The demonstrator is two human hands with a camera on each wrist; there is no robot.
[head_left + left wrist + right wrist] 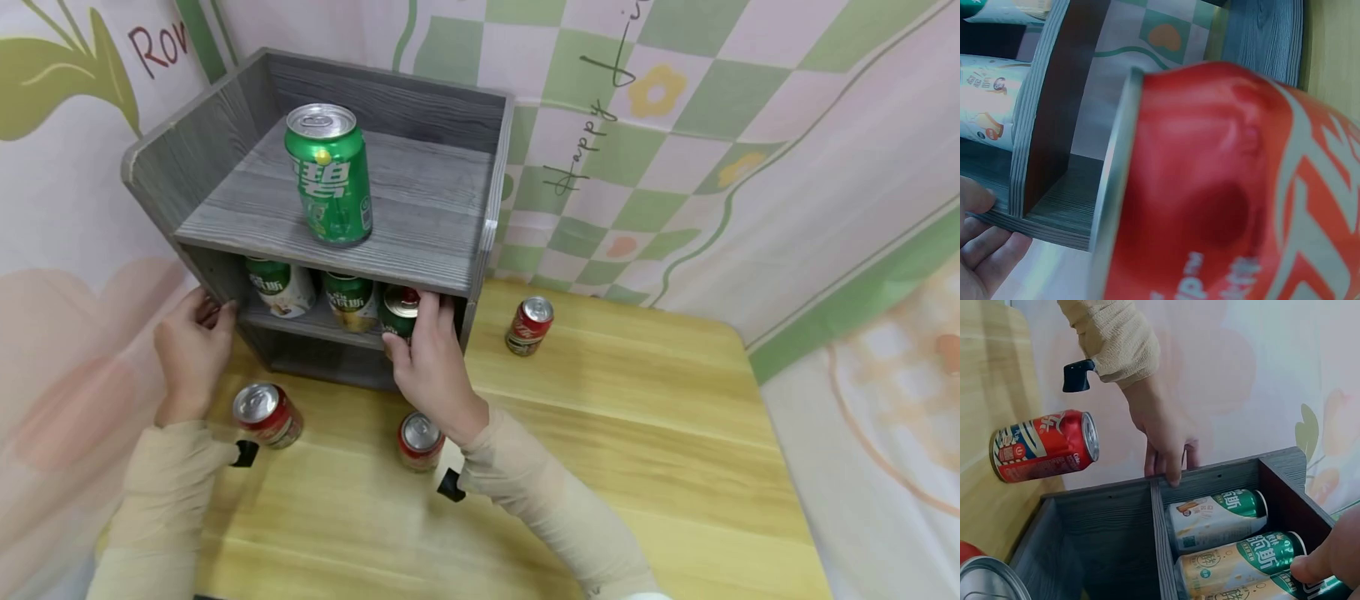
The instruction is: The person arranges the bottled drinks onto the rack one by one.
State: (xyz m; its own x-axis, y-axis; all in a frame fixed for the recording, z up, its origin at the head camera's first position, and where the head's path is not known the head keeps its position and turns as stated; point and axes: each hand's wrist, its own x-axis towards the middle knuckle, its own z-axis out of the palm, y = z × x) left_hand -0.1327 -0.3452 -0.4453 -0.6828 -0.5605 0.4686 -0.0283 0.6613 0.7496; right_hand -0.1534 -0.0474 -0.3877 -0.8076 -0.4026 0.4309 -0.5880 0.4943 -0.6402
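A grey wooden shelf unit (435, 192) stands on the table. On its middle level are three green-topped cans in a row: a left can (281, 287), a middle can (351, 302) and a right can (399, 308). My right hand (437, 371) holds the right can near the shelf's right wall, thumb on its front side. In the right wrist view only that thumb (1316, 559) shows beside the cans. My left hand (197, 354) grips the front edge of the unit's left wall, thumb inside and fingers outside, as the left wrist view shows.
A green soda can (330, 179) stands on the top level. Red cola cans stand on the wooden table (637, 433): one by the left wrist (267, 415), one under the right wrist (420, 442), one right of the unit (529, 325). Patterned cloth (577, 133) hangs behind.
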